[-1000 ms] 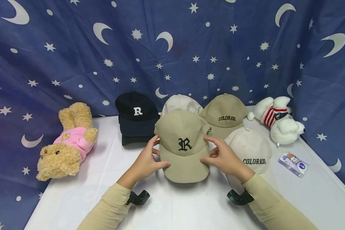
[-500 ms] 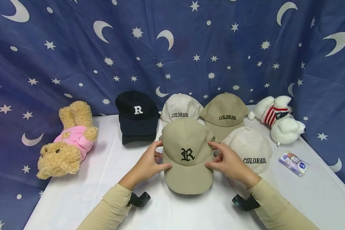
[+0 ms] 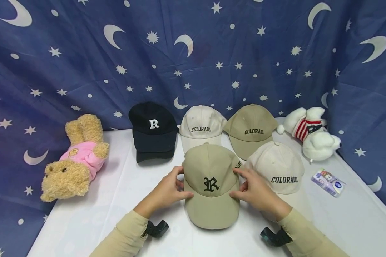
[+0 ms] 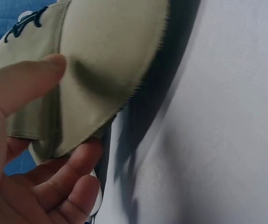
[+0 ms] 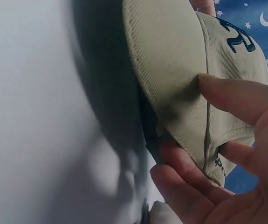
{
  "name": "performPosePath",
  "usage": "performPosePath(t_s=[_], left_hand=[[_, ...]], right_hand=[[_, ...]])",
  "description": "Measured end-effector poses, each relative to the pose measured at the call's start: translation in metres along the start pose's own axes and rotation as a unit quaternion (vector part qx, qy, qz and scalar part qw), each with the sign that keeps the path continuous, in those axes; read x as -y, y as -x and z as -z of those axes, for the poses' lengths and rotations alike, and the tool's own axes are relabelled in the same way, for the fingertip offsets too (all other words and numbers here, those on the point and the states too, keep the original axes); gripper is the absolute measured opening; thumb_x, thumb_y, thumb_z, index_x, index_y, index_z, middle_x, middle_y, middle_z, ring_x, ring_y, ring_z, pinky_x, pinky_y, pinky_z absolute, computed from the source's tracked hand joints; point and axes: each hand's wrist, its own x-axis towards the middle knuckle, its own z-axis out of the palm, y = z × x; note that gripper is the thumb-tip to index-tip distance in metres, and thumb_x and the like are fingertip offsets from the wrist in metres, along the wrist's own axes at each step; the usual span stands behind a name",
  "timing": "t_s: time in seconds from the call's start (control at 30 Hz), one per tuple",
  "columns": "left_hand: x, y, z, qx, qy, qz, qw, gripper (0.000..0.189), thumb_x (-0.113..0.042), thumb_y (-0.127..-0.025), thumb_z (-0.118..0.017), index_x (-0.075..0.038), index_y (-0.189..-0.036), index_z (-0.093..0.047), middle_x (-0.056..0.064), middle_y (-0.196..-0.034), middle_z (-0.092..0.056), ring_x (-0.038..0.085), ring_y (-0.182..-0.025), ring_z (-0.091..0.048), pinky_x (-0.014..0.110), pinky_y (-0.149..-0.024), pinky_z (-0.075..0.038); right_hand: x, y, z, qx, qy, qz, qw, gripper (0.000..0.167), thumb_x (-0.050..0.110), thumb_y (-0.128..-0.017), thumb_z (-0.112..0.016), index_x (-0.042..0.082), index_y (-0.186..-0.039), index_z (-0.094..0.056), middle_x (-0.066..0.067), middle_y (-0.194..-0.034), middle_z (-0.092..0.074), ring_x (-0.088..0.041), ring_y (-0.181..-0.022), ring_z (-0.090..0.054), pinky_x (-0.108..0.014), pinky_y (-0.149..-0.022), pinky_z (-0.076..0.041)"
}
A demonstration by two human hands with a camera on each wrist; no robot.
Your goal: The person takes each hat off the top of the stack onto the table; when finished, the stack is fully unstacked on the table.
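Note:
A khaki baseball cap (image 3: 211,210) with a dark gothic R on its front faces me, brim toward me, at the middle of the table. My left hand (image 3: 167,191) pinches its left side, thumb on top of the brim's edge and fingers beneath, as the left wrist view shows. On the other side my right hand (image 3: 258,189) pinches the cap the same way, near the side lettering. Both wrist views show a shadowed gap between the brim (image 5: 171,56) and the white cloth. Just right of the right hand lies a cream COLORADO cap (image 3: 278,167), partly covered by that hand.
Behind stand a black R cap (image 3: 152,123) stacked on another dark cap, a cream cap (image 3: 201,121) and a khaki COLORADO cap (image 3: 252,125). A teddy bear (image 3: 67,178) lies left; a white plush (image 3: 318,146) and a small packet (image 3: 328,182) lie right on the white table (image 3: 93,228).
Both hands have brought the khaki R cap toward me and slightly right. The cream cap behind it, partly hidden before, now shows its lettering and brim.

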Motion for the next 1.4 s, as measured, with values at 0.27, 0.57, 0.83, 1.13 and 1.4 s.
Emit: performPosePath(t_s=[0.27, 0.57, 0.83, 1.13, 1.4], left_hand=[[0.003, 0.006, -0.001, 0.025, 0.018, -0.012, 0.9995, 0.069, -0.01, -0.077, -0.087, -0.003, -0.132, -0.047, 0.011, -0.129, -0.059, 0.017, -0.094, -0.068, 0.037, -0.083, -0.056], [0.003, 0.011, 0.003, 0.047, 0.001, -0.027, 0.9985, 0.061, -0.011, -0.078, -0.086, -0.003, -0.127, -0.05, 0.007, -0.12, -0.06, 0.021, -0.099, -0.067, 0.036, -0.087, -0.055], [-0.004, 0.021, 0.005, 0.051, -0.013, -0.039, 0.9979, 0.057, -0.014, -0.079, -0.086, -0.005, -0.123, -0.052, 0.004, -0.114, -0.061, 0.017, -0.091, -0.066, 0.031, -0.079, -0.056], [-0.007, 0.031, 0.003, 0.059, -0.021, -0.046, 0.997, 0.053, -0.014, -0.078, -0.087, -0.01, -0.12, -0.054, -0.003, -0.107, -0.062, 0.008, -0.082, -0.064, 0.027, -0.074, -0.055], [0.006, 0.017, 0.002, 0.037, -0.036, -0.03, 0.9982, 0.053, -0.014, -0.079, -0.086, -0.006, -0.12, -0.055, 0.006, -0.109, -0.064, 0.011, -0.079, -0.063, 0.028, -0.072, -0.053]], right_hand=[[-0.002, 0.01, -0.008, 0.01, -0.028, -0.025, 0.9993, 0.078, 0.012, -0.077, -0.087, -0.006, -0.142, -0.047, -0.02, -0.119, -0.05, -0.008, -0.072, -0.057, -0.024, -0.058, -0.051], [-0.003, 0.015, -0.011, 0.029, -0.018, -0.022, 0.9992, 0.078, 0.012, -0.077, -0.086, -0.007, -0.141, -0.046, -0.018, -0.116, -0.051, -0.007, -0.071, -0.058, -0.025, -0.059, -0.051], [0.007, 0.026, -0.005, 0.039, -0.029, 0.011, 0.9987, 0.077, 0.014, -0.077, -0.087, -0.004, -0.14, -0.048, -0.011, -0.108, -0.052, -0.005, -0.069, -0.057, -0.025, -0.055, -0.05], [0.006, 0.035, -0.007, 0.059, -0.034, 0.02, 0.9975, 0.077, 0.016, -0.078, -0.087, -0.004, -0.14, -0.048, -0.008, -0.1, -0.052, -0.004, -0.068, -0.057, -0.024, -0.055, -0.05], [-0.002, 0.017, -0.015, 0.05, -0.014, 0.002, 0.9987, 0.075, 0.015, -0.078, -0.086, -0.007, -0.139, -0.048, -0.02, -0.117, -0.054, -0.005, -0.07, -0.061, -0.025, -0.058, -0.052]])
